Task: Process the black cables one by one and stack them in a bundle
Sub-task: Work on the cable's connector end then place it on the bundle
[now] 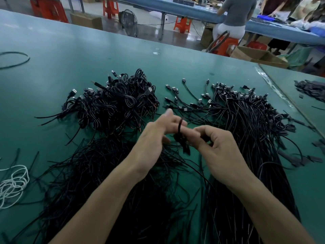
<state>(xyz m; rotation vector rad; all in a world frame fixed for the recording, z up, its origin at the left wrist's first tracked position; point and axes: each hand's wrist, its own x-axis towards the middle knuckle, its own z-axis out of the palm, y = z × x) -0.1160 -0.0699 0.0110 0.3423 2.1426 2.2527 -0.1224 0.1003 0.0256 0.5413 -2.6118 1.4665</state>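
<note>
While cable hangs half-wound between my close-set hands, above loose strands: right hand pinches it, fingers curled; left hand has loop round fingers, grip blurred, cannot tell; I judge: keep loops even, tuck tail tight; then onto coiled pile, back left.

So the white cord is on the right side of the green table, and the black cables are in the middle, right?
No. The head view shows the white cord on the left side of the green table. The black cables are in the middle.
</note>
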